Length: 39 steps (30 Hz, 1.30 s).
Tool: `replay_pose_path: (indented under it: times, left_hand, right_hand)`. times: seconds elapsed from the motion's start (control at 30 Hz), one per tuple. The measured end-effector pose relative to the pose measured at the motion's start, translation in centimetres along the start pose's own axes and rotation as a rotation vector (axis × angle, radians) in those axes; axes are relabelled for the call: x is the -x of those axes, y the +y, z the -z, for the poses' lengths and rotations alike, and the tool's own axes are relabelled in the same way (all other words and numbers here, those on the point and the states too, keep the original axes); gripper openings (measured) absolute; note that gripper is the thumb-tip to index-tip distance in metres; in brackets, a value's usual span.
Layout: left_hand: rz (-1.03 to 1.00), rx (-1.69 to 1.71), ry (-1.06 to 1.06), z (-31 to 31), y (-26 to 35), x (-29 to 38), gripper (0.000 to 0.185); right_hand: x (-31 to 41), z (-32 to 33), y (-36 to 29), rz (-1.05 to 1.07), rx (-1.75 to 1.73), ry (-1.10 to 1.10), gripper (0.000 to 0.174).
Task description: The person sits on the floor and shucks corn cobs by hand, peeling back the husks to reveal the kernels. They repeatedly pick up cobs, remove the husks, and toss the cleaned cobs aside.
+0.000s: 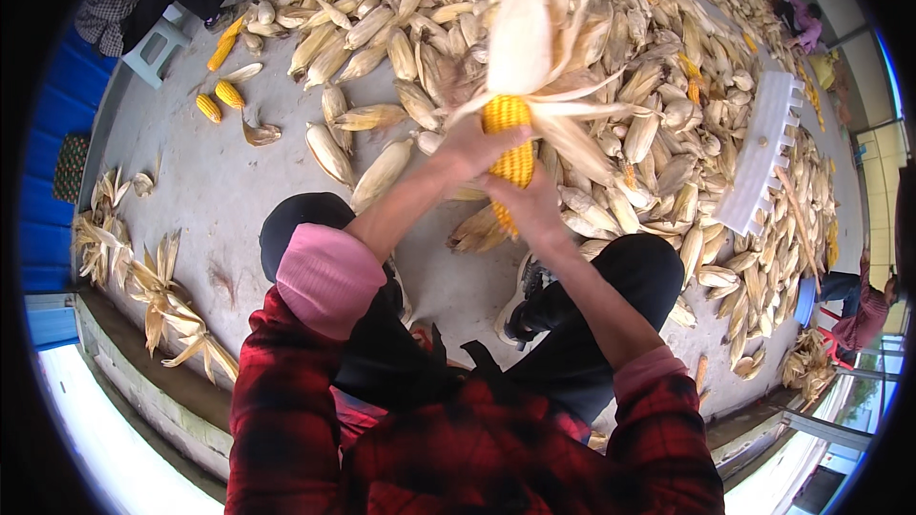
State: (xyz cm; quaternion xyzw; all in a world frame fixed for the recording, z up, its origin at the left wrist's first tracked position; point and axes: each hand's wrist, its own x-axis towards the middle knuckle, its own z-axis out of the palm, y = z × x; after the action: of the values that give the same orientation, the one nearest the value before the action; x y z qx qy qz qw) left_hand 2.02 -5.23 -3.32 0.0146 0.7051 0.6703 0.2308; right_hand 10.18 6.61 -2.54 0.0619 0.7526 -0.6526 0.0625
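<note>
An ear of yellow corn (509, 114) is held upright in front of me, its kernels bare along most of the length. Pale husk leaves (521, 43) are peeled back from its far end and spread outwards, some blurred. My left hand (481, 146) grips the cob from the left, thumb across the kernels. Lower down, my right hand (528, 204) is closed around the same cob from the right. Beneath and beyond both hands lies a large heap of unhusked corn ears (444, 36).
A white notched plastic strip (760, 154) and a stick (796, 222) lie on the heap at right. Bare yellow cobs (227, 43) rest on the concrete floor at left. Stripped husks (172, 307) line the low left ledge. Beside a stool (156, 50) sits a person; others are at right.
</note>
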Motion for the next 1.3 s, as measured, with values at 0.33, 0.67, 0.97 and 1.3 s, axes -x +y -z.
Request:
replay_pose_path:
  times: [0.33,0.67,0.97,1.3]
  left_hand:
    - [0.177,0.585,0.232,0.8,-0.3,-2.6,0.021]
    - [-0.005,-0.040,0.065,-1.1,-1.2,-1.2,0.036]
    - [-0.306,-0.564,-0.296,-2.9,-0.7,1.2,0.050]
    - [-0.369,-0.347,-0.183,-4.1,-1.6,2.7,0.081]
  right_hand:
    - [1.4,-0.1,0.8,-0.076,0.416,-0.183,0.062]
    - [-2.7,2.0,-0.2,-0.229,-0.348,-0.153,0.087]
    - [-3.1,2.6,1.4,-0.146,-0.515,0.121,0.058]
    - [-5.9,5.3,1.0,-0.320,-0.907,0.225,0.021]
